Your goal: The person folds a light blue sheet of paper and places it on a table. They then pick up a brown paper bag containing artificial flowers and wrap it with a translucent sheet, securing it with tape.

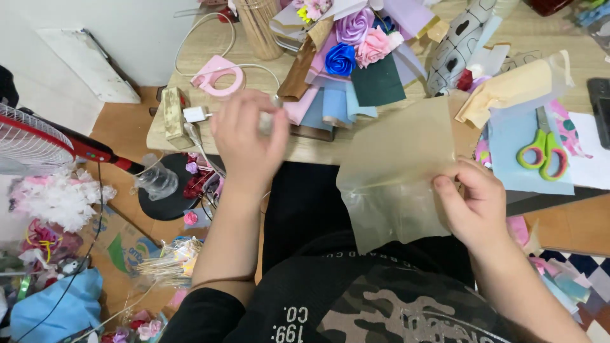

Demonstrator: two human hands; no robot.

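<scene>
Olive-tan sheet (394, 171), green-and-pink scissors (542, 152), blue, pink and lilac fabric roses (356, 41)

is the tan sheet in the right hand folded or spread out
Spread out: the tan sheet hangs flat and open in one layer, pinched at its edge by the right hand.

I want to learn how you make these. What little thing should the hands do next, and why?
Probably bring the left hand across to the beige sheet. The right hand pinches only its right edge, so it hangs loose, while the left hand grips a small pale thing that is too blurred to name.
</scene>
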